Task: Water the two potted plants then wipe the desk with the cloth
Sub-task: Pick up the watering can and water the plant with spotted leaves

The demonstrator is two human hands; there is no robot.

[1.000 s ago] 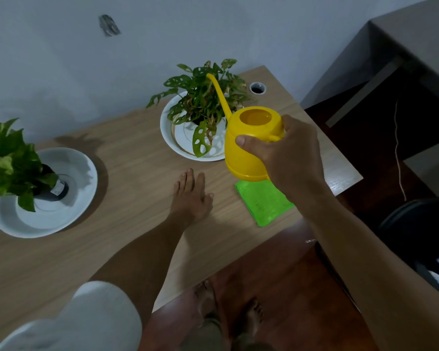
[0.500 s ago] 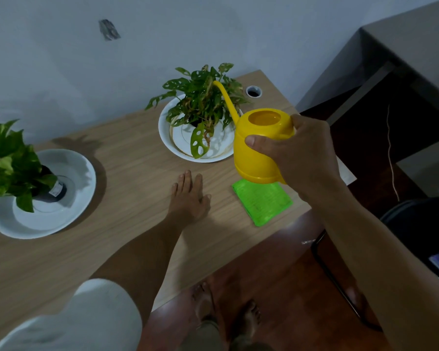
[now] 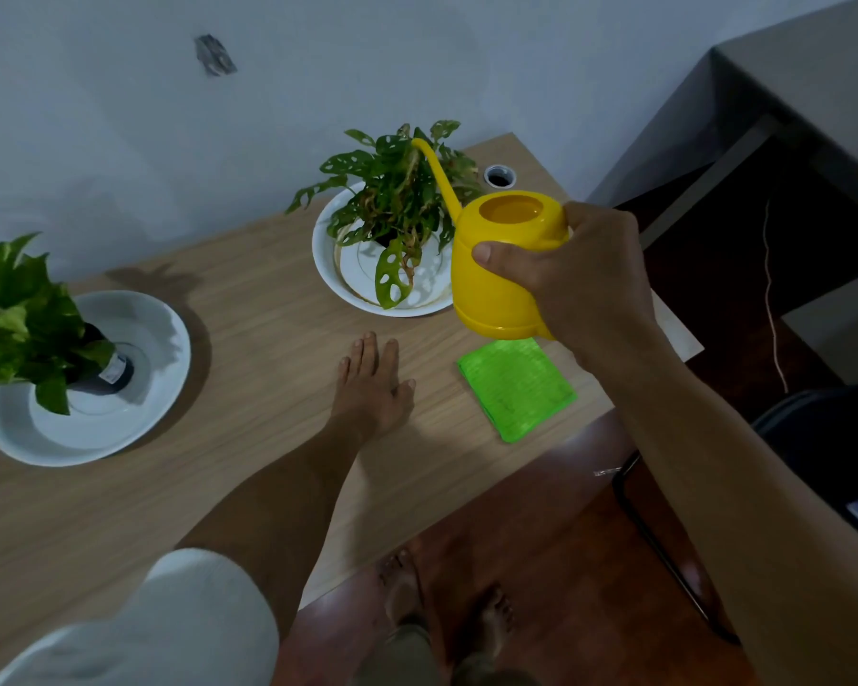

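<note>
Now right hand (image 3: 585, 284) grips yellow can (image 3: 496, 289) (spout over holey-leaf plant (image 3: 392, 215)), left hand (image 3: 372, 388) flat.

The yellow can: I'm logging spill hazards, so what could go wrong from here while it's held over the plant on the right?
1. The can hangs above the cloth and desk, not the saucer; drips from it would likely wet them.
2. The spout sits among the plant leaves, so a swing might snag or bend them.
3. The right hand alone grips the can; the left hand rests flat on the desk, so a slip may go uncaught.
</note>
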